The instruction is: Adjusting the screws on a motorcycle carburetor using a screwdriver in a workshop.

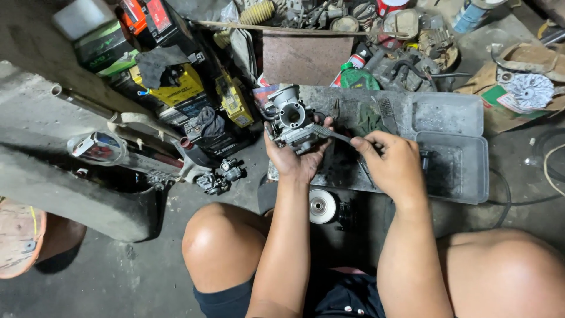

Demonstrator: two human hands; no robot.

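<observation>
- the left hand (294, 158) reaches forward from between the knees, forearm nearly straight up the picture, palm turned up, fingers wrapped around the underside of a metal carburetor (291, 121) and clamped on it.
- the right hand (393, 165) comes in from the right, wrist bent inward, thumb and fingers pinched together on the handle of a small brush (329, 133).
- the carburetor is held in the air just over the near left edge of a dirty grey tray (453, 171); its round bore faces up toward the camera and its body tilts a little to the left.
- the brush's long axis runs from the right hand up and to the left; its bristle end touches the carburetor's right side.
- the two hands are near each other but apart, joined only by the brush.
- a second small carburetor (220, 176) lies on the concrete floor (118, 277), left of the left wrist.
- a round white-rimmed part (322, 206) sits on the floor between the forearms.
- boxes and batteries (176, 88) crowd the far left; the tray's walls bound the right; open floor lies left of the left knee.
</observation>
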